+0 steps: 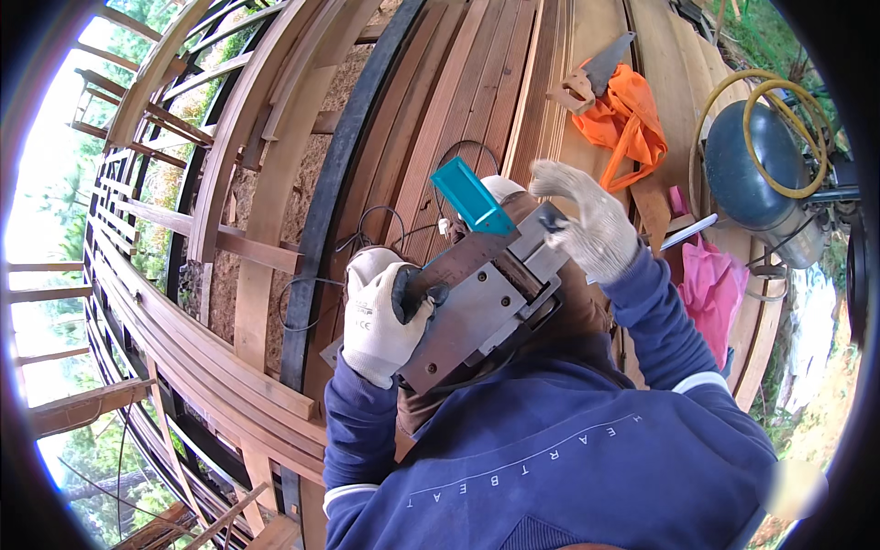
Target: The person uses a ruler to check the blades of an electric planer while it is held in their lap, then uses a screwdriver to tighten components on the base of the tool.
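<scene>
An electric hand planer (481,312) lies across my lap with its flat metal sole turned up. Its sole plates are grey and brown, with a slot between them, and a teal part (472,197) sticks out at its far side. My left hand (374,316), in a white glove with dark patches, is wrapped round the planer's left end. At the other end is my right hand (591,220), also gloved, its fingers loosely bent and apart from the thumb. The thumb side is at the planer's corner; whether it touches is hard to tell.
Long wooden boards (467,82) run away in front of me. A handsaw (605,66) rests by an orange cloth (628,124) at the right. Beyond are a dark tank (756,156) with a yellow hose (706,115) and a pink bag (713,289). Black cable (376,215) loops beside the planer.
</scene>
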`<control>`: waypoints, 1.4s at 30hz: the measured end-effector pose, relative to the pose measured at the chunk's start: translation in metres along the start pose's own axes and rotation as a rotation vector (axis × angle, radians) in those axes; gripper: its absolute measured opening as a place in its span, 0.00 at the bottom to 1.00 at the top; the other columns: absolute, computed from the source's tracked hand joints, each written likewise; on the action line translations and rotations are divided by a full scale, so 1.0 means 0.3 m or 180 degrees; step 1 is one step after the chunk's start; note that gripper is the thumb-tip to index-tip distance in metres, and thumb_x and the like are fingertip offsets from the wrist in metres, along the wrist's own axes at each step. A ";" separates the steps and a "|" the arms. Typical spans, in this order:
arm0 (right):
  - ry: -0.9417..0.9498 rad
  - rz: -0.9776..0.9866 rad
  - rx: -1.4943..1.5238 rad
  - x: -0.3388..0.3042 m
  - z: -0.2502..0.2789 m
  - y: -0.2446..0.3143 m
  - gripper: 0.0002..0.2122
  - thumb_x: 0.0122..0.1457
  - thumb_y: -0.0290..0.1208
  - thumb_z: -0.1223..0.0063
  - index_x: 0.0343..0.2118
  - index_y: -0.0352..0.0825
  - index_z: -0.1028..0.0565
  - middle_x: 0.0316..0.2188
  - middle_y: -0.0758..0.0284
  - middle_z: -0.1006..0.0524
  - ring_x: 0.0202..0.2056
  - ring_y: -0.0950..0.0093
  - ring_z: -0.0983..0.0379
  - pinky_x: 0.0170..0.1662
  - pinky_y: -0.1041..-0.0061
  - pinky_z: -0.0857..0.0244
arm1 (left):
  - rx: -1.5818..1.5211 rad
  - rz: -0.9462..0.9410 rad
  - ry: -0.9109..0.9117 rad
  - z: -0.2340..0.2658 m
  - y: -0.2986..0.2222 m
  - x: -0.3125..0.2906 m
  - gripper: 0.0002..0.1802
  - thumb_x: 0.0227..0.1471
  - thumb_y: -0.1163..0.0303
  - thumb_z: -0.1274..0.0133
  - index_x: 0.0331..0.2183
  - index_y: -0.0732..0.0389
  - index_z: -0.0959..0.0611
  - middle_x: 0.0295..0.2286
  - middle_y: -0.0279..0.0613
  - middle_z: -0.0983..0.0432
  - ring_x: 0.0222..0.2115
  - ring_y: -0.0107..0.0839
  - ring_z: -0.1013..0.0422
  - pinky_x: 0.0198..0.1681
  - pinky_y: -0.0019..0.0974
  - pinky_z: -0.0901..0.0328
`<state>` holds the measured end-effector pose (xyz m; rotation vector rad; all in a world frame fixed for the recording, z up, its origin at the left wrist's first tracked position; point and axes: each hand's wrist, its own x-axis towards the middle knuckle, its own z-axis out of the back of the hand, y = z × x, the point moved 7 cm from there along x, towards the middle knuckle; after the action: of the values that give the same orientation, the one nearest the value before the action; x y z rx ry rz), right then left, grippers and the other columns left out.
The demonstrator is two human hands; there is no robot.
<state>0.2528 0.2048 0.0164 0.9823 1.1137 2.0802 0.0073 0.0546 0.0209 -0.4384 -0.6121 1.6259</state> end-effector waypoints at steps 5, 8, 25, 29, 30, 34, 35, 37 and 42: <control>0.1056 -0.1324 0.1833 0.112 -0.172 -0.042 0.19 0.58 0.21 0.46 0.54 0.28 0.27 0.40 0.65 0.20 0.42 0.77 0.23 0.48 0.76 0.27 | 0.0238 -0.0139 0.0171 -0.003 -0.042 0.022 0.22 0.39 0.67 0.33 0.41 0.55 0.17 0.35 0.44 0.20 0.42 0.50 0.27 0.50 0.49 0.34; 0.0817 -0.1429 0.2082 0.115 -0.161 -0.070 0.18 0.57 0.20 0.49 0.51 0.28 0.26 0.37 0.69 0.21 0.38 0.80 0.24 0.44 0.77 0.27 | 0.0869 -0.0644 -0.0196 0.013 -0.111 0.026 0.29 0.37 0.64 0.31 0.46 0.55 0.17 0.43 0.45 0.23 0.48 0.49 0.28 0.61 0.58 0.41; -0.3088 -0.2208 0.1072 -0.495 0.393 -0.890 0.06 0.53 0.24 0.47 0.34 0.35 0.24 0.29 0.72 0.23 0.30 0.77 0.27 0.37 0.76 0.30 | 0.1254 0.0207 0.1222 -0.108 -0.194 -0.062 0.67 0.29 0.44 0.25 0.66 0.60 0.37 0.63 0.66 0.43 0.56 0.68 0.34 0.56 0.60 0.33; -0.2890 -0.2495 0.0075 -0.561 0.400 -0.902 0.13 0.52 0.27 0.44 0.41 0.30 0.23 0.31 0.67 0.21 0.27 0.78 0.27 0.32 0.76 0.31 | 0.1349 0.0011 0.1137 -0.110 -0.204 -0.050 0.62 0.33 0.41 0.28 0.65 0.60 0.34 0.62 0.62 0.40 0.52 0.59 0.32 0.53 0.56 0.34; -0.2830 -0.2504 -0.0183 -0.569 0.407 -0.890 0.15 0.52 0.28 0.43 0.43 0.29 0.23 0.31 0.66 0.21 0.27 0.77 0.27 0.32 0.76 0.31 | 0.1371 -0.0031 0.1145 -0.112 -0.213 -0.045 0.61 0.33 0.42 0.28 0.65 0.60 0.34 0.62 0.61 0.40 0.52 0.59 0.33 0.54 0.57 0.34; -0.2485 -0.2191 -0.1044 -0.636 0.426 -0.678 0.25 0.53 0.31 0.38 0.54 0.30 0.28 0.33 0.61 0.20 0.31 0.74 0.22 0.36 0.73 0.26 | 0.1352 0.0098 0.1306 -0.121 -0.214 -0.031 0.63 0.32 0.46 0.27 0.66 0.60 0.36 0.63 0.60 0.42 0.55 0.60 0.35 0.58 0.58 0.38; -0.1877 -0.2287 -0.1134 -0.657 0.392 -0.657 0.25 0.53 0.30 0.38 0.54 0.31 0.28 0.34 0.59 0.20 0.32 0.70 0.21 0.37 0.71 0.26 | 0.1383 0.0133 0.1410 -0.127 -0.215 -0.021 0.65 0.31 0.46 0.27 0.66 0.61 0.38 0.63 0.62 0.43 0.56 0.61 0.36 0.59 0.59 0.39; -0.0536 -0.2574 -0.1474 -0.653 0.291 -0.564 0.25 0.52 0.29 0.38 0.55 0.34 0.28 0.36 0.54 0.20 0.35 0.60 0.21 0.41 0.65 0.26 | 0.1401 0.0125 0.1406 -0.131 -0.208 -0.030 0.66 0.30 0.46 0.26 0.66 0.59 0.38 0.62 0.62 0.42 0.56 0.61 0.36 0.60 0.59 0.39; -0.0025 -0.2704 -0.2430 -0.738 0.146 -0.501 0.30 0.52 0.25 0.44 0.61 0.38 0.32 0.38 0.51 0.20 0.37 0.51 0.22 0.44 0.58 0.28 | 0.1258 -0.0074 0.1457 -0.133 -0.207 0.033 0.65 0.29 0.46 0.27 0.66 0.57 0.37 0.61 0.59 0.41 0.57 0.62 0.38 0.60 0.62 0.41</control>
<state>0.4345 0.1292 -0.1701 0.0905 0.4837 1.5401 0.0786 0.0747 0.0283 -0.4841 0.0487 1.5091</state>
